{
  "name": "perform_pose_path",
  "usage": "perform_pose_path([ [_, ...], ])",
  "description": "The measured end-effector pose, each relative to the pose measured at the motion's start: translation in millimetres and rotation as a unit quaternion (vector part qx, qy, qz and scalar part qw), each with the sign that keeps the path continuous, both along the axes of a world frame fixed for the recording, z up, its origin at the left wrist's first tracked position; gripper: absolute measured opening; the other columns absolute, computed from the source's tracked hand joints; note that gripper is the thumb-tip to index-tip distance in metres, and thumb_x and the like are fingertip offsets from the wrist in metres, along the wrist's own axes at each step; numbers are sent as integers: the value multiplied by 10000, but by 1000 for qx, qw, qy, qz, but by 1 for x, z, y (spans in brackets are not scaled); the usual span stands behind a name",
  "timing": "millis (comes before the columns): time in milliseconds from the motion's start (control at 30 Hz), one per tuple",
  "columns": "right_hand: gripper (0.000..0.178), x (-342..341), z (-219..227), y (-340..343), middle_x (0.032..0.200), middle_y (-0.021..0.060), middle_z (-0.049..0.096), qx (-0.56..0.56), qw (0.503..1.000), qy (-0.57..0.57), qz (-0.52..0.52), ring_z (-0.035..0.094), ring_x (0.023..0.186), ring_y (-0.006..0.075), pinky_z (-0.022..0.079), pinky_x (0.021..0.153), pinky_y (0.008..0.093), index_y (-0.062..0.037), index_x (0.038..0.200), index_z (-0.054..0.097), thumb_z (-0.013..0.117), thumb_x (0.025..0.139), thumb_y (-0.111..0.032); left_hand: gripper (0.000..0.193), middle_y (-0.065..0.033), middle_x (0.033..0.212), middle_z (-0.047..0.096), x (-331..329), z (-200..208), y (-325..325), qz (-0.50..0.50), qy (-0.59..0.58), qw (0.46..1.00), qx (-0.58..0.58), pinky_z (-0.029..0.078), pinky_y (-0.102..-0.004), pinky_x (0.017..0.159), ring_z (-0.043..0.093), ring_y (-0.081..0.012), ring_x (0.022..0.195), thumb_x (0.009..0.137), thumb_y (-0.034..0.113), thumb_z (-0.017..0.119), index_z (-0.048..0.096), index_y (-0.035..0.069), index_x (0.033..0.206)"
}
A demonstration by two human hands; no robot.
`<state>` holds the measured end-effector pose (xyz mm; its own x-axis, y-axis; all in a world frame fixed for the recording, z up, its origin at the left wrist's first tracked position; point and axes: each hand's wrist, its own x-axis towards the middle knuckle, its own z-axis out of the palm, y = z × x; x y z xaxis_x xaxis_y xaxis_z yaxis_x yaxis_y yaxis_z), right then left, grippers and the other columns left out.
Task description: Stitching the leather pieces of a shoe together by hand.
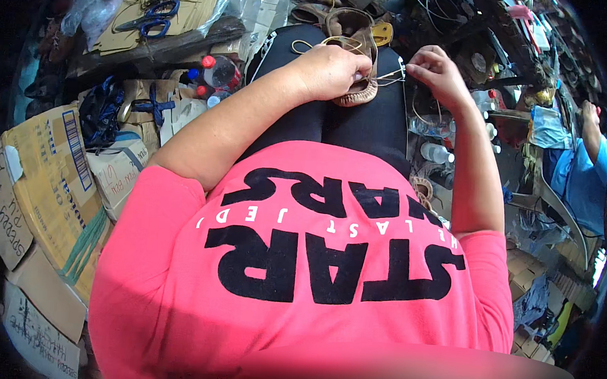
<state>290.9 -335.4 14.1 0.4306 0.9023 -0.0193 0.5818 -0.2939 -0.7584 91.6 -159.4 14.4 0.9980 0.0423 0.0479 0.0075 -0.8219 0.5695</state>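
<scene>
A brown leather shoe (356, 97) with a gathered, stitched toe rests across my thighs, its toe toward me. My left hand (329, 71) is closed over its left side, thumb and fingers curled at the opening. A pale thread (389, 78) runs from the shoe to my right hand (438, 74), which is raised off to the right. There the thumb and forefinger pinch the thread's end; whether a needle is in them is too small to tell. A loop of light cord (302, 45) stands out beside my left knuckles.
Blue-handled scissors (154, 18) lie on cardboard at the upper left. Bottles with red caps (219, 71) stand left of my legs, plastic bottles (436, 153) to the right. Cardboard boxes (51, 156) fill the left side. More shoes (309, 13) lie ahead. Another person's arm (590, 129) shows at far right.
</scene>
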Motion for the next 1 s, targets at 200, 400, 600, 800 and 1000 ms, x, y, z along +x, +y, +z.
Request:
perform_pose_path([
  [200, 125, -30, 33, 6, 921, 67, 613, 28, 975, -217, 40, 591, 922, 262, 457, 806, 391, -107, 863, 657, 659, 775, -196, 140, -160, 802, 644, -4, -2, 2, 21, 19, 1000, 0, 483, -445, 709, 627, -348, 796, 853, 220, 547, 609, 113, 917],
  [400, 78, -68, 35, 26, 788, 36, 608, -60, 902, -374, 209, 588, 863, 235, 382, 842, 395, -148, 882, 587, 547, 816, -157, 120, -170, 783, 626, -3, -3, 7, -3, 11, 1000, 7, 478, -439, 682, 613, -361, 778, 859, 196, 546, 586, 115, 938],
  [600, 53, -39, 17, 4, 786, 58, 622, -71, 907, -357, 212, 597, 855, 254, 394, 850, 396, -129, 858, 579, 560, 812, -111, 191, -42, 755, 623, -50, 0, 30, -31, -73, 976, 201, 436, -394, 739, 635, -238, 804, 822, 141, 482, 594, 168, 974],
  [800, 174, 1, 18, -35, 763, -13, 579, 59, 968, 216, -110, 505, 723, 82, 409, 674, 249, -26, 880, 646, 663, 852, -198, 45, -55, 757, 631, -93, 41, 60, 179, 0, 965, -190, 473, -284, 666, 602, -118, 719, 836, 96, 624, 643, 73, 869],
  [1000, 192, -67, 52, 46, 834, 26, 575, 226, 809, 537, 83, 512, 766, 109, 412, 718, 242, -33, 941, 596, 592, 906, -222, 118, -68, 852, 612, -34, 61, -14, -146, -74, 821, -547, 463, -263, 711, 568, -124, 810, 879, 117, 603, 619, 18, 816],
])
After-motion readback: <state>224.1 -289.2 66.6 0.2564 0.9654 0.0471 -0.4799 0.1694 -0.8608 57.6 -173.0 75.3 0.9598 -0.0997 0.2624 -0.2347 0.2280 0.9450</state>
